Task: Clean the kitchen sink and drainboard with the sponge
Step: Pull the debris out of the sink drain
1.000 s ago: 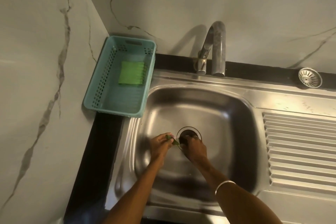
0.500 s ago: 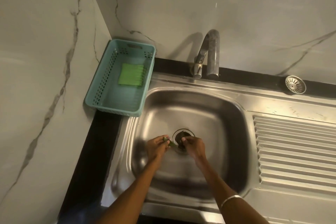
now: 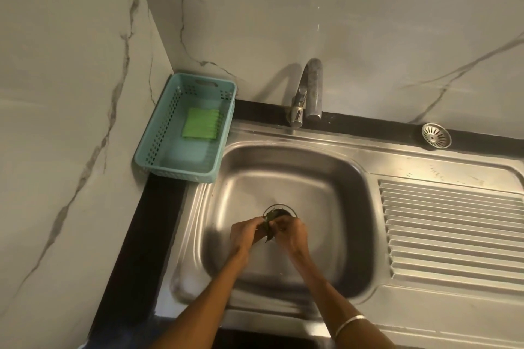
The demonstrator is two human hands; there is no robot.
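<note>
A green sponge lies in a teal plastic basket at the back left corner. The steel sink has an open drain hole in its floor. Both hands are down in the basin just in front of the drain. My left hand and my right hand pinch small dark green leafy scraps between them. The ribbed drainboard stretches to the right of the basin.
A curved tap stands behind the basin. A round metal strainer rests on the black ledge at the back right. Marble walls close off the left and the back. A silver bangle circles my right wrist.
My hands have come closer together over the drain's front edge and lifted the green scraps slightly. The view has shifted, so the sink sits lower in the frame.
</note>
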